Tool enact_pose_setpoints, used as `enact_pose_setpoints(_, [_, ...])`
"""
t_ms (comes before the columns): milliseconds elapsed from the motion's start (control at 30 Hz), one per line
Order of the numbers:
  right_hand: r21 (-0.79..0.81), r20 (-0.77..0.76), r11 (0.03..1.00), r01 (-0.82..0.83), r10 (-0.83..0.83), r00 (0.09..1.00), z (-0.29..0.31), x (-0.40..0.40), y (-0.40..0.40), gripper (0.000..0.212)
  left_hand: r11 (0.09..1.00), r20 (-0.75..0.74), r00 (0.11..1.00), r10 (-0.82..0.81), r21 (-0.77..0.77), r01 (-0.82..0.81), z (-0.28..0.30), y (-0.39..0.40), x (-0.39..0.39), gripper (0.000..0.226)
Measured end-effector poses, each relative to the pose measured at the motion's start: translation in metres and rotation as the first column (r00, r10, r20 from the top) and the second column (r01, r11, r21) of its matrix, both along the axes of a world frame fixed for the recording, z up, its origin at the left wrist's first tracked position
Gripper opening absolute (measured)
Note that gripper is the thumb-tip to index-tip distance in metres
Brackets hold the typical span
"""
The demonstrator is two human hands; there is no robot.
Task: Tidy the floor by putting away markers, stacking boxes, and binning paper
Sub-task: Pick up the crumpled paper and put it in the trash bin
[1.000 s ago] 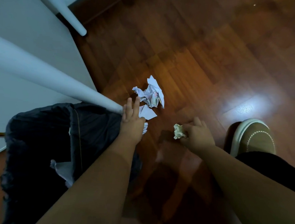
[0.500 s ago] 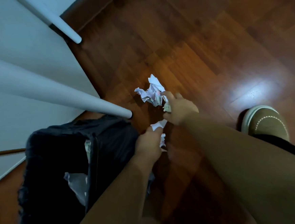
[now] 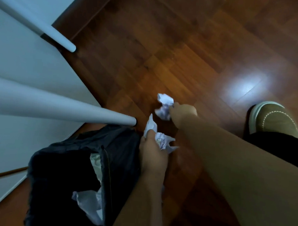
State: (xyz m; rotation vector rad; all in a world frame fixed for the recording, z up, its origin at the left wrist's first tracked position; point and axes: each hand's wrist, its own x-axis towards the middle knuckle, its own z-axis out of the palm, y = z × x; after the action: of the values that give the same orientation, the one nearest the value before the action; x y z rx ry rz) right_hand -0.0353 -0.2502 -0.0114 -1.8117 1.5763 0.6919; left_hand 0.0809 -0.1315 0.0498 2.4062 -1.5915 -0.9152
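Dark reddish wooden floor (image 3: 176, 49) fills the view, with a glare patch at the right and a white wall panel at the left. Two white desk legs (image 3: 59, 108) slant in from the left. A dark bin bag (image 3: 65, 174) stands at lower left, crumpled paper inside. The left hand (image 3: 153, 155), just beside the bag's rim, curls its fingers round white paper scraps (image 3: 162, 140). The right hand (image 3: 183, 113) grips a crumpled paper ball (image 3: 165, 105) on the floor. A tan shoe (image 3: 272, 119) stands well to the right.
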Motion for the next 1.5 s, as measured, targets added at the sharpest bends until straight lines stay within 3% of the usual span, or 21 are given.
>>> enact_pose_setpoints(100, [-0.104, 0.049, 0.992, -0.066, 0.071, 0.996, 0.000, -0.032, 0.031, 0.036, 1.000, -0.035, 0.999, -0.012, 0.024, 0.013, 0.009, 0.000, 0.002, 0.020])
enact_pose_setpoints(167, [-0.189, 0.103, 0.981, 0.035, -0.016, 0.995, 0.006, -0.050, 0.050, 0.036, 1.000, -0.086, 0.996, -0.020, 0.014, 0.021, 0.020, 0.002, -0.002, 0.023])
enact_pose_setpoints(233, [-0.176, 0.141, 0.967, 0.186, -0.162, 0.977, 0.021, -0.061, 0.058, 0.038, 0.997, -0.102, 0.992, -0.072, -0.006, 0.072, 0.033, 0.002, -0.009, 0.025])
enact_pose_setpoints(433, [-0.119, 0.239, 0.928, 0.352, -0.318, 0.918, 0.080, -0.078, 0.082, 0.033, 0.962, -0.188, 0.957, -0.223, -0.199, 0.185, 0.110, 0.002, -0.015, 0.018])
enact_pose_setpoints(500, [-0.102, 0.313, 0.900, 0.424, -0.375, 0.872, 0.109, -0.078, 0.085, 0.028, 0.952, -0.214, 0.962, -0.170, -0.287, 0.104, 0.147, 0.011, -0.006, 0.017])
enact_pose_setpoints(567, [-0.085, 0.424, 0.864, 0.496, -0.419, 0.803, 0.137, -0.073, 0.086, 0.025, 0.919, -0.303, 0.953, -0.005, -0.377, -0.115, 0.176, 0.029, 0.009, 0.026])
enact_pose_setpoints(633, [-0.008, 0.565, 0.799, 0.601, -0.492, 0.662, 0.165, -0.063, 0.088, 0.004, 0.826, -0.390, 0.899, 0.198, -0.428, -0.367, 0.200, 0.051, 0.028, 0.030])
enact_pose_setpoints(700, [0.166, 0.690, 0.718, 0.676, -0.575, 0.441, 0.197, -0.048, 0.091, 0.043, 0.733, -0.424, 0.850, 0.313, -0.461, -0.500, 0.211, 0.072, 0.048, 0.028])
enact_pose_setpoints(767, [0.297, 0.753, 0.683, 0.667, -0.598, 0.276, 0.227, -0.031, 0.096, 0.060, 0.713, -0.378, 0.862, 0.338, -0.495, -0.497, 0.218, 0.092, 0.066, 0.034])
enact_pose_setpoints(867, [0.339, 0.820, 0.736, 0.586, -0.537, 0.199, 0.263, 0.006, 0.106, 0.049, 0.767, -0.302, 0.897, 0.323, -0.471, -0.435, 0.222, 0.109, 0.093, 0.067])
enact_pose_setpoints(933, [0.375, 0.831, 0.775, 0.510, -0.524, 0.185, 0.279, 0.037, 0.118, 0.048, 0.821, -0.237, 0.901, 0.363, -0.377, -0.429, 0.221, 0.113, 0.111, 0.076])
enact_pose_setpoints(1033, [0.337, 0.850, 0.846, 0.414, -0.462, 0.251, 0.295, 0.084, 0.141, 0.048, 0.878, -0.182, 0.908, 0.376, -0.242, -0.412, 0.217, 0.115, 0.132, 0.064])
enact_pose_setpoints(1100, [0.250, 0.837, 0.888, 0.387, -0.399, 0.375, 0.295, 0.112, 0.151, 0.046, 0.968, 0.118, 0.970, 0.214, -0.160, -0.194, 0.209, 0.129, 0.140, 0.062])
enact_pose_setpoints(1133, [0.205, 0.807, 0.901, 0.383, -0.377, 0.455, 0.294, 0.124, 0.154, 0.046, 0.990, 0.284, 0.952, 0.110, -0.115, -0.081, 0.204, 0.138, 0.141, 0.067])
enact_pose_setpoints(1167, [0.163, 0.760, 0.912, 0.377, -0.360, 0.542, 0.292, 0.134, 0.155, 0.044, 0.995, 0.363, 0.927, 0.092, -0.074, -0.070, 0.200, 0.148, 0.143, 0.077])
enact_pose_setpoints(1267, [0.085, 0.562, 0.951, 0.297, -0.292, 0.774, 0.286, 0.162, 0.150, 0.019, 0.939, 0.165, 0.935, 0.315, 0.086, -0.332, 0.201, 0.162, 0.157, 0.121])
enact_pose_setpoints(1333, [0.049, 0.451, 0.962, 0.267, -0.260, 0.854, 0.284, 0.174, 0.145, 0.027, 0.901, -0.009, 0.917, 0.398, 0.195, -0.389, 0.204, 0.161, 0.169, 0.137])
enact_pose_setpoints(1433, [0.019, 0.374, 0.976, 0.216, -0.208, 0.904, 0.278, 0.188, 0.135, 0.037, 0.892, -0.162, 0.883, 0.441, 0.192, -0.410, 0.210, 0.165, 0.182, 0.135])
enact_pose_setpoints(1500, [-0.004, 0.315, 0.981, 0.192, -0.181, 0.932, 0.271, 0.194, 0.129, 0.041, 0.903, -0.191, 0.887, 0.422, 0.174, -0.392, 0.210, 0.169, 0.185, 0.122])
